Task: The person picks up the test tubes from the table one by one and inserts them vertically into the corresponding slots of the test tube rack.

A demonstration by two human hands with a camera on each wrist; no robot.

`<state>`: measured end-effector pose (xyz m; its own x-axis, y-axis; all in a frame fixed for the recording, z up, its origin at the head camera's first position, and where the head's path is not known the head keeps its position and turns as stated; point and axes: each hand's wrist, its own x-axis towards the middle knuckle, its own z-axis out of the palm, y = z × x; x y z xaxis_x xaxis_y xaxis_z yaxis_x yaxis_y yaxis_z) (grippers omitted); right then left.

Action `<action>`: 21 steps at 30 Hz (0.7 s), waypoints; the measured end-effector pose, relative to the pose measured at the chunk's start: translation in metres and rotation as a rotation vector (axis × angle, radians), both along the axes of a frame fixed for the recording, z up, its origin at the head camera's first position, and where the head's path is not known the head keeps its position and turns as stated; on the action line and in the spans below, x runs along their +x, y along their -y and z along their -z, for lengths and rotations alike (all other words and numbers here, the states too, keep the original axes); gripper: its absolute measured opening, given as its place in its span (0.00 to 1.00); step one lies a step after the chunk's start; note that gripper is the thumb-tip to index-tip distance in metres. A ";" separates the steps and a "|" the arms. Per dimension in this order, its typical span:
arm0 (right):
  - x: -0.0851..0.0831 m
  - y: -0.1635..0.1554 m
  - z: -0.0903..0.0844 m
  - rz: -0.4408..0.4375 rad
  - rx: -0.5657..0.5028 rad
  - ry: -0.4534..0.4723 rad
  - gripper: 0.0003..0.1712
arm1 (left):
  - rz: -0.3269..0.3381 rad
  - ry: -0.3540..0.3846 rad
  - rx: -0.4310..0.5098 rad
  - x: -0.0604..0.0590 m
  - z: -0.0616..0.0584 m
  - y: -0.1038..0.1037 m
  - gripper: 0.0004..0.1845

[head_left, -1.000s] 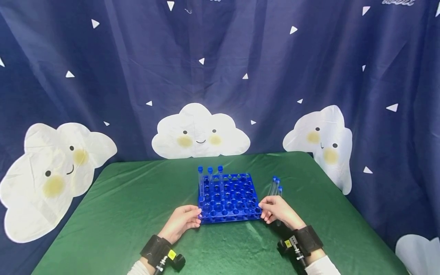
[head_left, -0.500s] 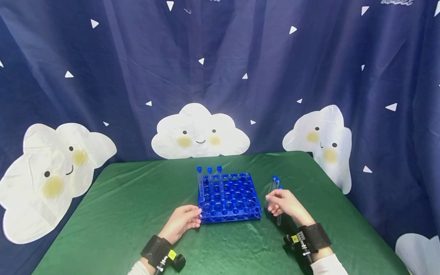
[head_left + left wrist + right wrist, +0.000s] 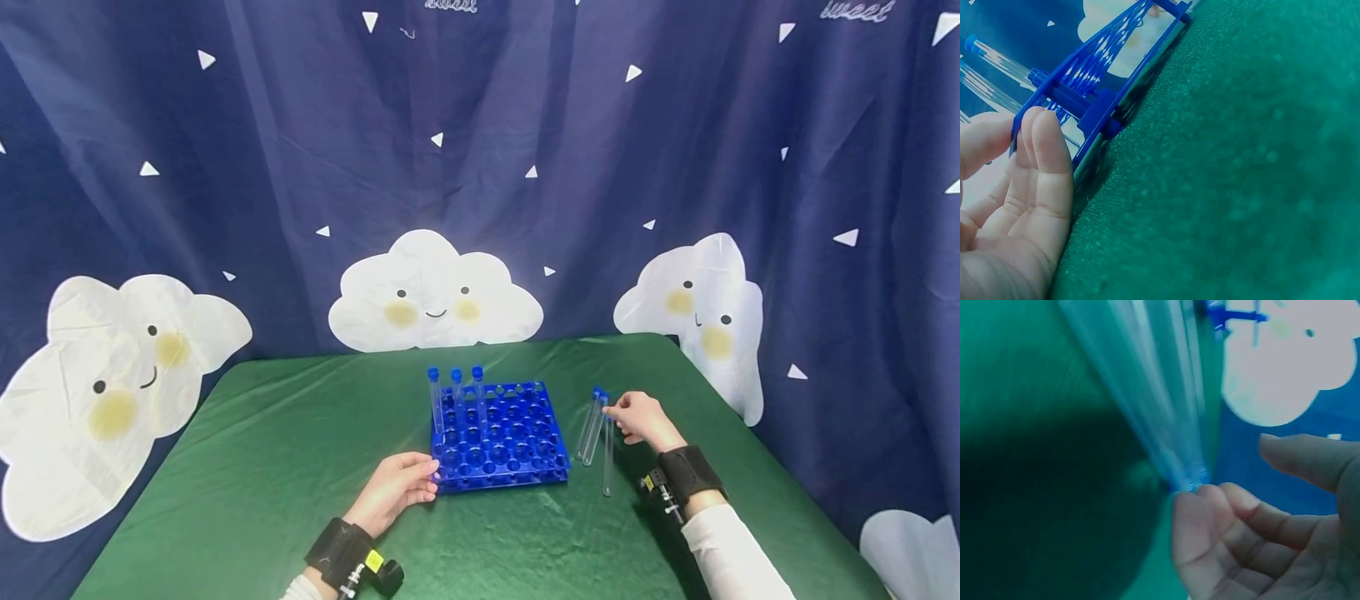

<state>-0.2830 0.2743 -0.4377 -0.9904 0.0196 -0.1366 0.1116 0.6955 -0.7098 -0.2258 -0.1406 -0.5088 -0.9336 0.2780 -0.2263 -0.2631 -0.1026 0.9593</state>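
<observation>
**Hands at a blue tube rack on a green cloth**

The word "sweet" is printed in white at the top of the navy curtain, and again at one o'clock; smiling white cloud shapes hang lower down. A table draped in green cloth fills the foreground. At its centre sits the square blue plastic test-tube rack, three blue-capped clear tubes standing at its eleven o'clock corner. The left hand rests relaxed fingers against the rack's seven o'clock corner. At three o'clock of the rack, loose clear tubes lie on the cloth; the right hand pinches the capped end of one between curled fingertips.
</observation>
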 end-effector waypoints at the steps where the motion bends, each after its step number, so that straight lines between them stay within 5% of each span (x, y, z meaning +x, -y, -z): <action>1: -0.002 -0.001 0.002 -0.002 0.018 0.027 0.14 | 0.002 0.001 -0.001 0.000 0.000 0.000 0.12; 6: -0.013 -0.004 0.011 -0.008 0.027 0.133 0.16 | 0.004 0.003 -0.002 0.000 -0.001 0.001 0.14; 14: -0.020 -0.003 0.020 0.029 0.012 0.174 0.13 | 0.008 0.010 0.000 -0.001 -0.002 0.002 0.14; 21: -0.019 -0.011 0.015 0.046 -0.111 0.190 0.09 | 0.011 0.007 0.001 0.000 -0.002 0.001 0.14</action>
<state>-0.3023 0.2852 -0.4528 -0.9452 0.0384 -0.3243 0.2802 0.6052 -0.7452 -0.2260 -0.1419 -0.5071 -0.9289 0.2885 -0.2322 -0.2705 -0.1006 0.9574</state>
